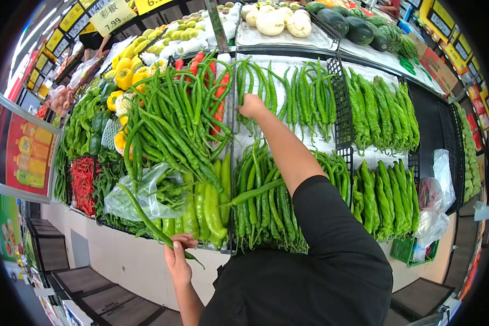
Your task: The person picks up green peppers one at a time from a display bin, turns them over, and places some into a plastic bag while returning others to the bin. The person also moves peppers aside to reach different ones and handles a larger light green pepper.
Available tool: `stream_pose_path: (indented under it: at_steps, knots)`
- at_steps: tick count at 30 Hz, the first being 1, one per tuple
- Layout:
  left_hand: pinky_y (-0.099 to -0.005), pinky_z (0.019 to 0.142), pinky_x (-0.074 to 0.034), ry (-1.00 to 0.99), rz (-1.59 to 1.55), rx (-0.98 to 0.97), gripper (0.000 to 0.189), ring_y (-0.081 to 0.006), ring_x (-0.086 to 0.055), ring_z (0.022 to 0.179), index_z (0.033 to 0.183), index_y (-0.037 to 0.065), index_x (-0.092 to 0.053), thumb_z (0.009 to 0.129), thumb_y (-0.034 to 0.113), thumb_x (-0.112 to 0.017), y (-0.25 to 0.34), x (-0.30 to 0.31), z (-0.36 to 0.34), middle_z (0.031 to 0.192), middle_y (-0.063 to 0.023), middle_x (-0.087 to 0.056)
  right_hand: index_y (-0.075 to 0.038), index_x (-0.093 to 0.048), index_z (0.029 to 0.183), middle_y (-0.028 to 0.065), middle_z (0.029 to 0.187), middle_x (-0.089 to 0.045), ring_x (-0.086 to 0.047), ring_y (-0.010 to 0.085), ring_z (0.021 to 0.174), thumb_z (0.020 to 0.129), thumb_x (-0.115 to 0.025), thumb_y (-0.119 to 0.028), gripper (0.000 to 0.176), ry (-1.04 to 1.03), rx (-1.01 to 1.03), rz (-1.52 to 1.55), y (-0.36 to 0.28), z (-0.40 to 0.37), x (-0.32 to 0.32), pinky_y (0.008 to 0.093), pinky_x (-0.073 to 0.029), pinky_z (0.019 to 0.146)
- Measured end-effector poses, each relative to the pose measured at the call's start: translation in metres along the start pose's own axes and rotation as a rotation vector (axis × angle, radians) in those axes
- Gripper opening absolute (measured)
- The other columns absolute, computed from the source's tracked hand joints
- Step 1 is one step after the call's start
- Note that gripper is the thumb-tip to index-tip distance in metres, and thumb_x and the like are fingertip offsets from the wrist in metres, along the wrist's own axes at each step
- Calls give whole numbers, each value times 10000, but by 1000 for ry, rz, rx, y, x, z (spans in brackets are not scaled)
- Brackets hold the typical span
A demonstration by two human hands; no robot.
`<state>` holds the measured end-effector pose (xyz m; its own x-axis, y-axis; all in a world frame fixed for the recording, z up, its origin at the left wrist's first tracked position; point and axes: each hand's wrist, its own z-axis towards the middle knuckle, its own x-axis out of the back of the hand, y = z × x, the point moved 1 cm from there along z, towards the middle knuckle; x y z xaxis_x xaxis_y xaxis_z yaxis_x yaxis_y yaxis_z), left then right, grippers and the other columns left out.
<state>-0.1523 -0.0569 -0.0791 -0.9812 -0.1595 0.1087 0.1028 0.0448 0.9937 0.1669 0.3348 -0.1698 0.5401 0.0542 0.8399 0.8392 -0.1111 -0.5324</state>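
hands: two in my feed; left hand [176, 261] is low by the front edge, right hand [252, 106] is stretched up the display shelf [277, 50]
left fingers: clenched round one long green pepper [146, 217]; its stem end pokes out just below the fingers, and the rest runs up and left across the clear bag [141, 193]
right fingers: curled in among the slim green peppers [304, 92] of the upper bin; honestly can't tell if they grip one
counts: one pepper in hand; one clear bag on the pile; five or so white melons [270, 22] up top; binned green peppers are way too many to count
writing: yellow price sign [111, 16] reads "彩椒 7.99"; the other tags are too small for me
neighbours: yellow bell peppers [124, 76] and red chillies [83, 182] off to the left
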Motion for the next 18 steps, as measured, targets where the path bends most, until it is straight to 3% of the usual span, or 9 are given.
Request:
stream_pose_path:
  at_steps: [7,12,14,16,18]
  knots:
    - [-357,767,-506,-60,-3,-35,315,-232,-630,827,1026,0,-525,1064,281,-387,2,-4,6,1020,-182,-623,40,-600,1160,259,1082,-668,-654,379,1020,849,-681,-332,492,132,74,67,-8,-23,26,432,-521,903]
    - [-348,781,-487,-169,-96,-129,295,-215,-599,846,1004,8,-505,1065,256,-358,20,-27,26,1025,-182,-620,13,-603,1172,148,953,-701,-684,279,845,891,-644,-280,409,201,265,453,-53,-132,94,393,-539,787]
    - [-351,819,-460,-221,-123,-196,277,-202,-555,881,1000,20,-488,1065,252,-351,23,-39,39,1057,-172,-600,-5,-636,1043,118,828,-691,-654,294,735,873,-656,-263,310,206,423,620,-74,-190,96,397,-530,706]
    - [-355,855,-430,-238,-145,-243,260,-190,-511,914,993,30,-470,1065,247,-346,29,-52,50,1086,-156,-576,-24,-652,1003,126,837,-681,-638,291,694,879,-651,-267,273,31,574,589,-95,-252,95,387,-523,682]
    - [-359,887,-398,-224,-159,-268,244,-178,-468,945,986,40,-452,1065,243,-341,36,-66,60,1110,-134,-546,-43,-607,1176,155,902,-675,-643,311,708,884,-651,-257,364,-172,734,580,-105,-295,79,404,-521,691]
